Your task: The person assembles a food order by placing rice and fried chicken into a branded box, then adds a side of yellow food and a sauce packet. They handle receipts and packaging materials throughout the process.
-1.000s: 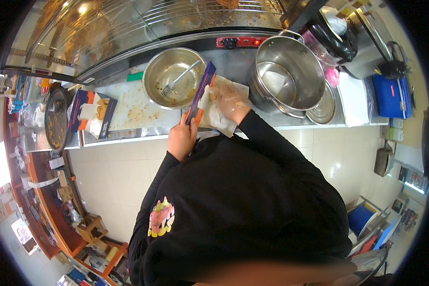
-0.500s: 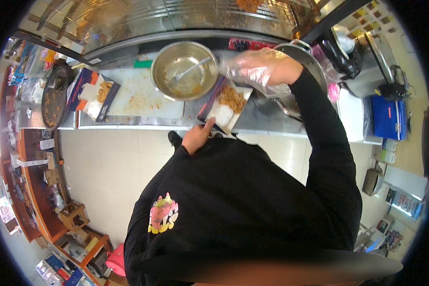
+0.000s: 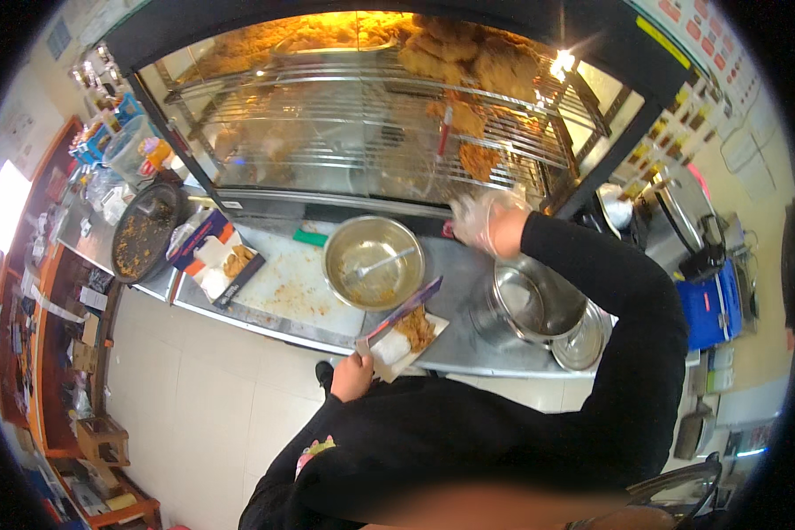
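Observation:
My left hand (image 3: 353, 378) grips the near left corner of an open takeaway box (image 3: 387, 367) at the counter's front edge. White rice (image 3: 391, 348) and pieces of browned fried chicken (image 3: 418, 329) lie side by side in it. My right hand (image 3: 493, 223) wears a loose clear plastic glove and is raised by the lower front edge of the glass food warmer (image 3: 362, 132). Its fingers look stretched out, though the crinkled glove partly hides them, and nothing shows in them. A metal bowl (image 3: 340, 287) with a spoon (image 3: 384, 263) stands beyond the box.
Fried pieces (image 3: 495, 75) fill the warmer's racks. A large metal pot (image 3: 552, 291) stands below my right arm, a glass lid (image 3: 583, 344) beside it. To the left are a white cutting board (image 3: 278, 309), another filled takeaway box (image 3: 245, 283) and a dark round pan (image 3: 141, 243).
The view has tilted up, showing more of the warmer. My right hand has moved from above the pot toward the warmer's front. My left hand stays on the takeaway box.

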A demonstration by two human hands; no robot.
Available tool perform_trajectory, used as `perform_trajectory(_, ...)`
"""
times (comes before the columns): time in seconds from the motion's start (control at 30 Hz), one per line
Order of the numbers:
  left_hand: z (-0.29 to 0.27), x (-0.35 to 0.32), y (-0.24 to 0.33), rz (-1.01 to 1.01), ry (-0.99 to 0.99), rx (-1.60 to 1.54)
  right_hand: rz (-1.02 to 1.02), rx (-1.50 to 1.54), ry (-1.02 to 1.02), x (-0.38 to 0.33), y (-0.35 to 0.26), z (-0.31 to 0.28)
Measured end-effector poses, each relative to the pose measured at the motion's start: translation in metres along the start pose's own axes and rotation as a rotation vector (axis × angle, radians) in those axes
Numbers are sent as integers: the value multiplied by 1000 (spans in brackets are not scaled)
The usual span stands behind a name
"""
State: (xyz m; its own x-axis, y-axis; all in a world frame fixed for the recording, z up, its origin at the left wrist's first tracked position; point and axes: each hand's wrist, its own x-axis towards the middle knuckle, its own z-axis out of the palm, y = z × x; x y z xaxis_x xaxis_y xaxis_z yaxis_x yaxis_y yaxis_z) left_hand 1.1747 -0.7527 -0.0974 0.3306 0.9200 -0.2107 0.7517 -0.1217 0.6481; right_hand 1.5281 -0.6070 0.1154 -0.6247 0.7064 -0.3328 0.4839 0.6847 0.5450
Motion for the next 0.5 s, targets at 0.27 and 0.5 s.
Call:
perform_trajectory(0.27, 30, 16, -12, -445, 72, -610, 116, 630, -314, 19, 52, -17)
perform_trajectory(0.5, 34, 8, -38, -299, 29, -440, 446, 451, 342, 20, 49, -63)
